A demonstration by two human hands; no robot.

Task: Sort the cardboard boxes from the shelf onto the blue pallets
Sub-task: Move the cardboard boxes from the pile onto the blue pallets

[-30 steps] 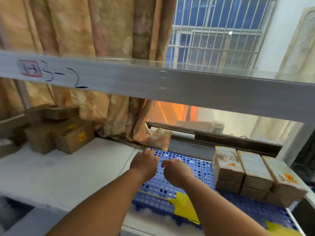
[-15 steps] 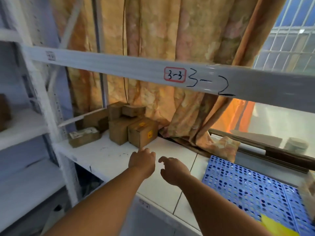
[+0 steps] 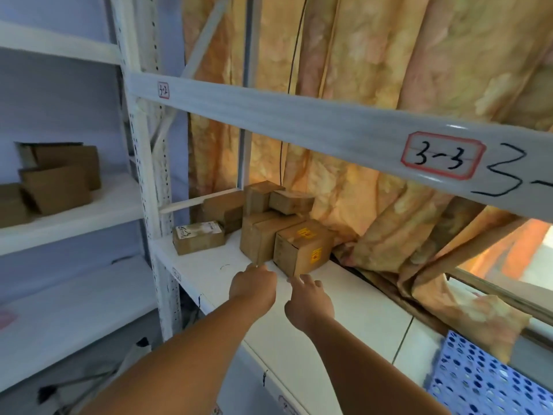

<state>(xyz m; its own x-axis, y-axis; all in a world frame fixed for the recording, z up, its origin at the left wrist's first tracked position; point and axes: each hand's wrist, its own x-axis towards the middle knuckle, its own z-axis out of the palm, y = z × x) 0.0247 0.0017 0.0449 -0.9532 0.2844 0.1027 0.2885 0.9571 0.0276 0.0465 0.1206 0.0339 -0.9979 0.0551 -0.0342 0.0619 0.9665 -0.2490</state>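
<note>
Several brown cardboard boxes are stacked at the back left of the white shelf (image 3: pixel 344 313). The nearest is a box with yellow stickers (image 3: pixel 302 250), beside a plain box (image 3: pixel 257 239); a flat box with a white label (image 3: pixel 198 237) lies further left. My left hand (image 3: pixel 253 284) is stretched out just in front of the plain box, its fingertips at the box's lower edge, holding nothing. My right hand (image 3: pixel 309 301) has its fingers spread, its fingertips close to the stickered box's lower corner. A corner of a blue pallet (image 3: pixel 484 381) shows at the lower right.
A white shelf beam (image 3: pixel 299 121) labelled 3-3 crosses overhead. A perforated white upright (image 3: pixel 146 181) separates this bay from a left shelf with more cardboard boxes (image 3: pixel 57 181). An orange patterned curtain (image 3: pixel 404 220) hangs behind the boxes and drapes onto the shelf.
My view has swung left, away from the blue pallet, to the boxes on the shelf. Both hands have reached forward, from mid-shelf up to the front boxes.
</note>
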